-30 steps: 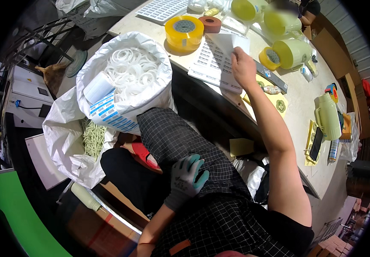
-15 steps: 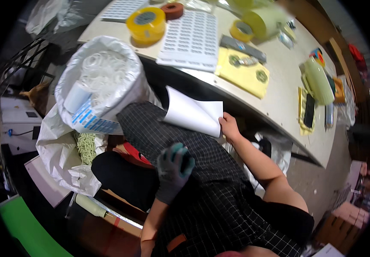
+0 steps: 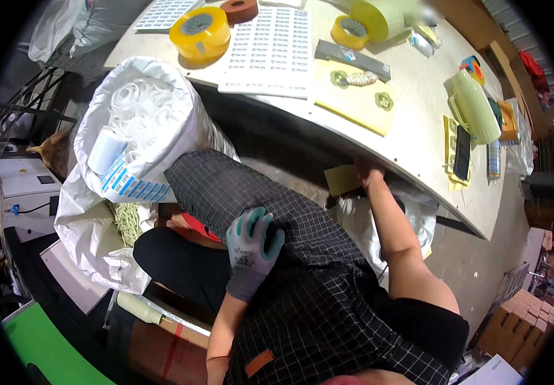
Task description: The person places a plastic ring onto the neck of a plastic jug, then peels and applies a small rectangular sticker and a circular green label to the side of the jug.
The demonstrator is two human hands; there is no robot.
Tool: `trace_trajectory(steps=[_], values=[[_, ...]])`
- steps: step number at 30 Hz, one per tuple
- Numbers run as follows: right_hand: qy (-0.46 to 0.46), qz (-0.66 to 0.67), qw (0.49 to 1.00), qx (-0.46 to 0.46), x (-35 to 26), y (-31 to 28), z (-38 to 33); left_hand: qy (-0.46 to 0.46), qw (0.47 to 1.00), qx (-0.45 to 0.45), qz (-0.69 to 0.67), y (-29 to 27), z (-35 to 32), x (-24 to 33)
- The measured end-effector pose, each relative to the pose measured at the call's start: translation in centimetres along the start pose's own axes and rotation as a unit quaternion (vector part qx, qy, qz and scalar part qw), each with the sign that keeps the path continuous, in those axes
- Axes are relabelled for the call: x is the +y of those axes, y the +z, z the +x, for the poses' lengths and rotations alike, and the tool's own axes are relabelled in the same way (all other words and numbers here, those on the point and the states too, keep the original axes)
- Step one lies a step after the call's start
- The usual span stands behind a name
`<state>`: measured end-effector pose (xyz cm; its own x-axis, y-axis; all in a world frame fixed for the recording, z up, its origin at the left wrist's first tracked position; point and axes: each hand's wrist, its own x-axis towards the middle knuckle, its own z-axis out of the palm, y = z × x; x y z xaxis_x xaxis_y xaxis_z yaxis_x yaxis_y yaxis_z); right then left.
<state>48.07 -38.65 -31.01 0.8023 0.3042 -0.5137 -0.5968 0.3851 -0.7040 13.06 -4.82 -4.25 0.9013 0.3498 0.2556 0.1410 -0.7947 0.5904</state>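
My left hand (image 3: 251, 244), in a grey glove with green fingertips, rests on the dark checked apron (image 3: 225, 186) over my lap. Its fingers are slightly bent and apart, with nothing in them. Bare, my right hand (image 3: 371, 172) reaches under the table's front edge and lies in shadow. A yellowish-looking paper sheet (image 3: 340, 181) sticks out to the left from its fingers, which seem closed on it; the fingertips are hard to make out. Just below is a white plastic bag (image 3: 357, 221).
On the table (image 3: 418, 154) lie label sheets (image 3: 270, 54), a yellow tape roll (image 3: 199, 35), a yellow packet (image 3: 354, 106), a phone (image 3: 462, 153) and a pale green bottle (image 3: 476, 106). At left stands a white sack (image 3: 190, 122) of clear rings. The table edge overhangs my right hand.
My right hand has moved right and down under the table edge. The white sheet it held over my lap is gone from there. The left hand has barely moved, its back now turned up.
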Motion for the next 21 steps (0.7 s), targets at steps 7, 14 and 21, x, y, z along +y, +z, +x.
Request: trace_trajectory(steps=[7, 14, 21], values=[[0.246, -0.391, 0.812, -0.358, -4.5, 29.0, -14.2, 0.061, 0.989, 0.079, 0.112, -3.2, 12.2, -4.9], [-0.377, -0.527, 0.739, -0.184, -12.1, 45.6, 3.5, 0.108, 0.958, -0.07, 0.257, -2.0, 25.9, -10.5], [-0.507, -0.676, 0.529, -0.08, -13.2, 51.5, 18.3, 0.085, 0.934, -0.25, 0.24, -2.3, 31.5, -10.6]])
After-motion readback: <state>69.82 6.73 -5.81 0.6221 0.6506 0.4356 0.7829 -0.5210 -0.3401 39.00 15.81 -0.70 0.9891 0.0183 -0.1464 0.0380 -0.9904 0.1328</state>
